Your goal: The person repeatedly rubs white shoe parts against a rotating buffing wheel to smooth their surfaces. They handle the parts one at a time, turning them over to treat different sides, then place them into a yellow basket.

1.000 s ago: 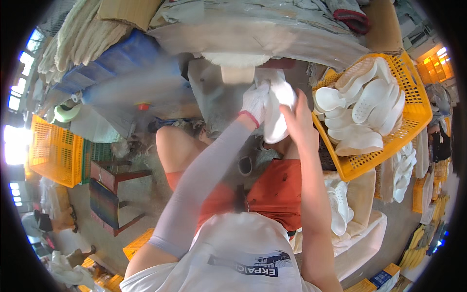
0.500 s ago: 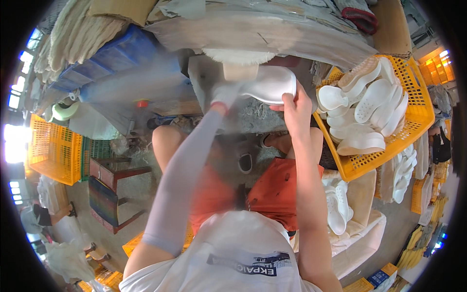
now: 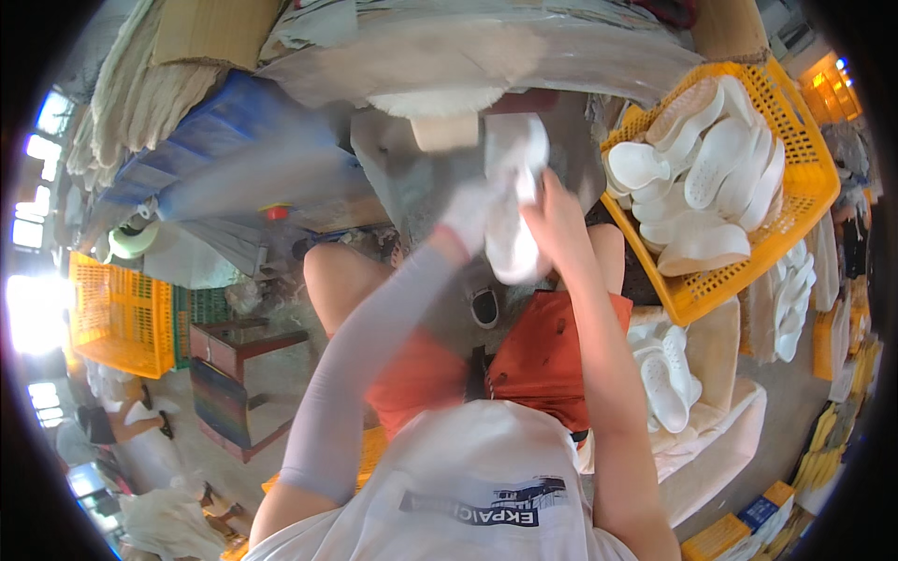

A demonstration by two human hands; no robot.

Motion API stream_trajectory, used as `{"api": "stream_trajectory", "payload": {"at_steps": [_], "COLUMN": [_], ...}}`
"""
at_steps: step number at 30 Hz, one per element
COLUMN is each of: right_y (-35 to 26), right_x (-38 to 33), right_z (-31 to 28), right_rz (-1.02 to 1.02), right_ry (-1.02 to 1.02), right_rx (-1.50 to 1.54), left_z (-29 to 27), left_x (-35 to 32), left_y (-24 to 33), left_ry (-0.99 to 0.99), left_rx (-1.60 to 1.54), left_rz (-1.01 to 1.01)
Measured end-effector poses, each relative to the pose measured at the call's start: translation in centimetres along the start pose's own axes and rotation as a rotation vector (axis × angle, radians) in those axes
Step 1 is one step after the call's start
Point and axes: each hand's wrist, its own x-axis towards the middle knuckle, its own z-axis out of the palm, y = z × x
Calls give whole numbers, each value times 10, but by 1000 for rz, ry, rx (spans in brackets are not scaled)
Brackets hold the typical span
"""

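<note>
Your hands both grip the white shoe sole [image 3: 510, 201], held up at chest height ahead of you, long axis near vertical. Gloved left hand [image 3: 468, 213] clasps its left edge, bare right hand [image 3: 559, 217] its right edge; yellow basket [image 3: 804, 201] sits right, nearer the right hand.

The person wears a white T-shirt with a dark printed panel across the chest, orange-red shorts, a long pale lilac-grey sleeve covering the left arm from upper arm to wrist, and a white glove on the left hand [image 3: 465, 213], while the right hand [image 3: 558, 208] and forearm are bare.
</note>
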Motion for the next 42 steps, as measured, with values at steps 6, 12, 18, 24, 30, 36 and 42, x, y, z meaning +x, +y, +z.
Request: {"api": "stream_trajectory", "payload": {"at_steps": [6,12,18,24,30,36,42], "right_y": [6,-35,-76,-54,-45,-63,-55], "right_x": [-103,-51,-12,-13,-39,-41,24], "right_z": [10,46,72,92,74,27,59], "right_rz": [-580,-350,-170,-141,-213,-523,-461], "right_ry": [-116,67,90,148,184,103,201], "right_rx": [-586,475,171,395,156,-280,-285], "left_z": [-14,-63,-54,-77,-34,-18,-41], "left_x": [-15,27,33,18,-8,-22,31], "left_y": [-43,-31,-15,-8,9,27,4], "left_ry": [72,524,393,-130,159,-236,9], "left_rx": [265,-556,-622,755,-922,-1310,-1192], "left_rz": [-254,-415,-272,-46,-210,-251,-195]}}
